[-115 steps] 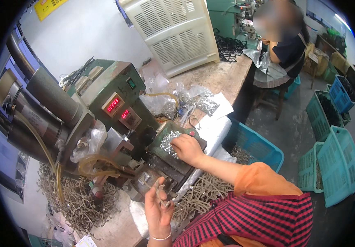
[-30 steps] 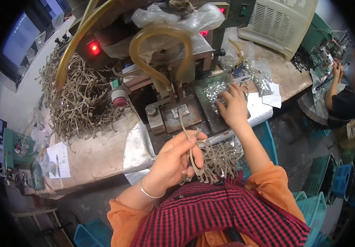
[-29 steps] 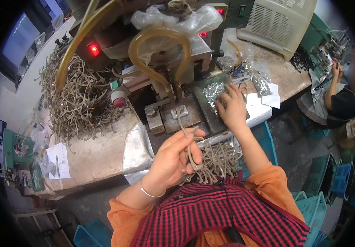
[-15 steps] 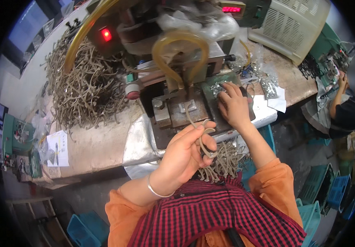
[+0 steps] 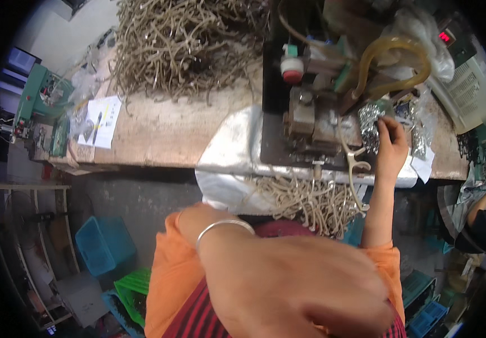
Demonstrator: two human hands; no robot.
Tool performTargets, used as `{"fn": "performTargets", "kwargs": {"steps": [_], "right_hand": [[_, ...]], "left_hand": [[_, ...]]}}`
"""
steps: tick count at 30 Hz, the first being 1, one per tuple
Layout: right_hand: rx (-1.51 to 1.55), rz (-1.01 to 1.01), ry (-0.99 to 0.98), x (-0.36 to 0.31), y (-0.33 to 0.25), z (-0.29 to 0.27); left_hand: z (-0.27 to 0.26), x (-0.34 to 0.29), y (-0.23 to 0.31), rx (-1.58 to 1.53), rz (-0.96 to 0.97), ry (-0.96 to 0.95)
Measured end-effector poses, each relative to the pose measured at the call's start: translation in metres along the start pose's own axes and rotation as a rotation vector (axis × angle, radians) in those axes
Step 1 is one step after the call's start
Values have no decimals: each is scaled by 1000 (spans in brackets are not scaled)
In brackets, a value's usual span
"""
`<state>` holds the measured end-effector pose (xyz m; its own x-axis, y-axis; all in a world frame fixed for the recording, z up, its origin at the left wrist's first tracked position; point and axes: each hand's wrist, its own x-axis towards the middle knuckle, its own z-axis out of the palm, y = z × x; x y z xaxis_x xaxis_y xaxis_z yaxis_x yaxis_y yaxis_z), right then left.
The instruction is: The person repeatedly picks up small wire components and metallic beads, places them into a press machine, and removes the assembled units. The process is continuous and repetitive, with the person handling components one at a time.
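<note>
My left hand (image 5: 305, 281), with a silver bangle on its wrist, is large and motion-blurred close to the camera, over my apron. Its fingers are smeared, so their pose and anything in them cannot be made out. Fingertips of my right hand (image 5: 393, 147) come together at a pile of small shiny metal pieces (image 5: 370, 121) at the bench machine's right side. Whatever they pinch is too small to see. A beige cable (image 5: 353, 183) with forked ends hangs from the front of the press machine (image 5: 328, 121), left of my right hand.
Many similar cables lie in a large heap (image 5: 181, 50) on the wooden bench (image 5: 164, 132). Another bunch (image 5: 310, 205) hangs below the machine's front edge. A red-topped button (image 5: 292, 72) sits at the machine's left. Blue crates (image 5: 103, 245) stand on the floor; a co-worker (image 5: 482, 217) sits far right.
My left hand has left the cable and risen toward the camera. The cable now hangs at the machine. My right hand remains at the metal pieces; the view has swung left.
</note>
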<state>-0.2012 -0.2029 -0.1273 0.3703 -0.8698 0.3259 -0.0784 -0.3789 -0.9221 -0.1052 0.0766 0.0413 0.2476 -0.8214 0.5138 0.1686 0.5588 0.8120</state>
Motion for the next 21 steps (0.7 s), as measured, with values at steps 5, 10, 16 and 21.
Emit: {"fn": "performTargets", "kwargs": {"steps": [5,10,16,21], "right_hand": [[14,45,-12,-10,-1,-1],[-100,100,103,-41,9,-62],[92,16,-147,-33,-50,-47],[197,-74,-250,6,-79,24]], "left_hand": [[-1,21,-15,-247,239,-194],[-105,13,-25,864,-72,707],[-224,29,-126,1852,103,118],[-301,27,-188,1835,-81,-81]]}}
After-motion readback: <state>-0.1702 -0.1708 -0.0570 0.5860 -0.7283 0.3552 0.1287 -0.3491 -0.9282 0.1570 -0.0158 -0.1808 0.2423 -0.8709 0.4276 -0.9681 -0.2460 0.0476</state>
